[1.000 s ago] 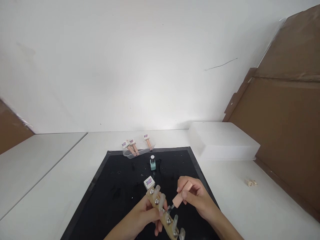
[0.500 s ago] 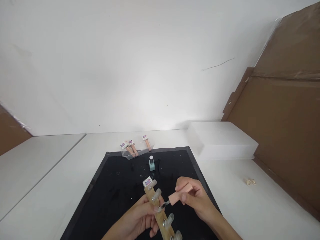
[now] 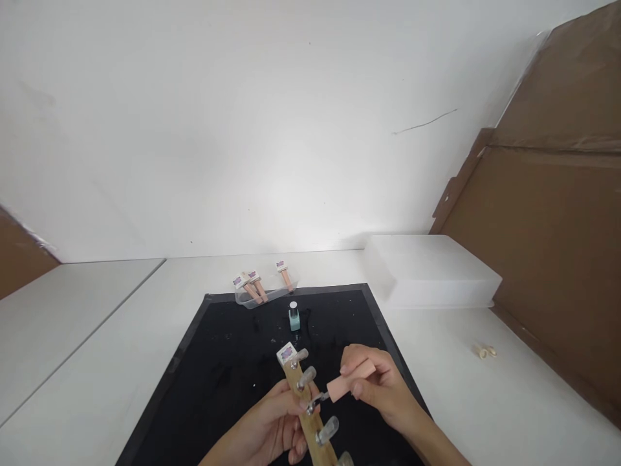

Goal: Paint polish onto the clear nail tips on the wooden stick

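Observation:
My left hand (image 3: 272, 424) is closed around a wooden bar (image 3: 311, 424), which slants away from me over the black mat. Several clear false nail tips stick out from the bar on small metal holders; one nail tip (image 3: 328, 430) points right, below my thumb. In my right hand (image 3: 383, 388), a peach-pink nail polish brush (image 3: 350, 380) is pinched by its cap. Its bristles are at the nail tip beside my left thumb, seemingly touching it. A white square block (image 3: 287, 353) with a purple label sits at the bar's far end; whether it is attached is unclear.
Behind the bar, a mint-green polish bottle (image 3: 294, 317) stands on the black mat (image 3: 233, 343). At the mat's back edge, a clear tray (image 3: 272, 298) holds three pink-capped pieces. A white box (image 3: 436, 275) and small beige rings (image 3: 485, 351) lie to the right, near a cardboard wall (image 3: 543, 246).
The bar has rolled slightly in my left hand, so its nail tips sit a little further right. The brush stays at the same nail tip, nearly still.

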Available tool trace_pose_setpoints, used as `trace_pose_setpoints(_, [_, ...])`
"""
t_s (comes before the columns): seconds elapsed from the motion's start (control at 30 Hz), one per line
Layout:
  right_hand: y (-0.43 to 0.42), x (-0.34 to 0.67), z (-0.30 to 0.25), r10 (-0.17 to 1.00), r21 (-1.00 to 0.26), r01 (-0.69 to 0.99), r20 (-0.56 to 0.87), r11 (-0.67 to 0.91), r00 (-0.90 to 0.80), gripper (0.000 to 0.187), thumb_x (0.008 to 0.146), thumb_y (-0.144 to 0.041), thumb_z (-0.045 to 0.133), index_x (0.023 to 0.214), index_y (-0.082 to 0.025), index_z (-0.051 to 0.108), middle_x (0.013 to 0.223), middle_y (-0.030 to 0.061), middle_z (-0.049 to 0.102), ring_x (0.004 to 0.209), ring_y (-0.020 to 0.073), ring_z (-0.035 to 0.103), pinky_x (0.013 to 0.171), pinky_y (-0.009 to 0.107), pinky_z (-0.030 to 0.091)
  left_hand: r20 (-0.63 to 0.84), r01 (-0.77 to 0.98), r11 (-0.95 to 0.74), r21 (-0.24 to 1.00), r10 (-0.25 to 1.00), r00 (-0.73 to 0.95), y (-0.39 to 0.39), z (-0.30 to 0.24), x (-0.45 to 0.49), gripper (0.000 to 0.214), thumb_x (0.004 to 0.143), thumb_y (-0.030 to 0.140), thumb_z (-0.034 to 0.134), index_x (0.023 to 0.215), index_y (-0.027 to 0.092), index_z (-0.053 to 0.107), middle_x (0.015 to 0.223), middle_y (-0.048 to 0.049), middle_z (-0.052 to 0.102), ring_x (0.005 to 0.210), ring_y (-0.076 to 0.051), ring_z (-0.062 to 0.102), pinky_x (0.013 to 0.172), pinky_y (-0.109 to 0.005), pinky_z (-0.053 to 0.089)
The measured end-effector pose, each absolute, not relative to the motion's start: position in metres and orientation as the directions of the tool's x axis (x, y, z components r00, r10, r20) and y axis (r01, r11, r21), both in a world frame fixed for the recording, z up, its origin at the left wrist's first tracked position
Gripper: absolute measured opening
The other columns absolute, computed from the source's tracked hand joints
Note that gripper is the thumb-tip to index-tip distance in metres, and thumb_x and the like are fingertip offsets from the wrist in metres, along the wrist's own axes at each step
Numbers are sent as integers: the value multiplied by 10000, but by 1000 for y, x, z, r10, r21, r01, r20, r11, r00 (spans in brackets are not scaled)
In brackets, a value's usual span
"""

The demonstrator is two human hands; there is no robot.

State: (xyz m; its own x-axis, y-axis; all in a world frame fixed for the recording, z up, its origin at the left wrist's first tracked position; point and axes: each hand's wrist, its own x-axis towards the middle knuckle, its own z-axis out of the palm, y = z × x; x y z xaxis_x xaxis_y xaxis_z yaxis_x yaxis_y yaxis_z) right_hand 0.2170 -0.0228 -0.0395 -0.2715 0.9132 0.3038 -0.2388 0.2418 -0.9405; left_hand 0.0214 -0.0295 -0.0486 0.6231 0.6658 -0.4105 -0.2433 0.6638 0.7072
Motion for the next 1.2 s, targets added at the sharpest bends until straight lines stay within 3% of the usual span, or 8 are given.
trace_pose_setpoints(0.2, [-23, 217, -36, 916, -938, -203, 326, 282, -235, 110, 777, -298, 660, 713, -208, 656, 628, 2, 580, 557, 135, 475, 533, 255, 333, -420, -249, 669, 701, 669, 613, -30, -49, 22, 205, 612, 285, 642, 733, 172, 522, 488, 40, 562, 315, -53, 446, 324, -147, 273])
trace_pose_setpoints(0.37, [-23, 218, -40, 915, -912, -274, 361, 306, -181, 107, 785, -295, 652, 707, -221, 655, 607, -9, 542, 557, 136, 466, 519, 251, 329, -406, -267, 667, 695, 671, 620, -30, -47, 20, 192, 612, 287, 645, 710, 163, 535, 455, 39, 549, 316, -51, 447, 318, -136, 276])
trace_pose_setpoints(0.6, [-22, 218, -36, 854, -896, -265, 427, 356, -296, 76, 752, -284, 691, 822, -258, 707, 664, -2, 545, 588, 142, 483, 538, 264, 340, -405, -297, 670, 680, 682, 609, -29, -52, 20, 184, 633, 268, 652, 756, 164, 561, 500, 41, 567, 331, -51, 463, 329, -137, 314])
trace_pose_setpoints(0.8, [-23, 218, -32, 851, -884, -199, 462, 422, -248, 47, 788, -203, 647, 779, -236, 680, 647, 4, 576, 606, 149, 508, 559, 264, 378, -379, -324, 681, 657, 670, 639, -28, -49, 21, 154, 648, 283, 640, 697, 147, 585, 444, 37, 531, 301, -37, 422, 309, -126, 269])
trace_pose_setpoints(0.97, [-22, 218, -39, 891, -896, -251, 416, 367, -181, 77, 801, -255, 635, 729, -232, 652, 621, 0, 556, 626, 160, 518, 567, 265, 389, -368, -346, 684, 642, 672, 643, -27, -50, 19, 157, 645, 280, 653, 686, 139, 600, 458, 24, 546, 306, -36, 431, 304, -120, 261])
trace_pose_setpoints(1.2, [-23, 216, -41, 884, -906, -307, 377, 291, -275, 77, 747, -282, 697, 819, -257, 700, 677, -8, 534, 600, 131, 458, 524, 242, 323, -378, -342, 683, 645, 675, 634, -25, -50, 19, 142, 643, 266, 651, 697, 146, 598, 456, 22, 556, 304, -47, 446, 311, -128, 286])
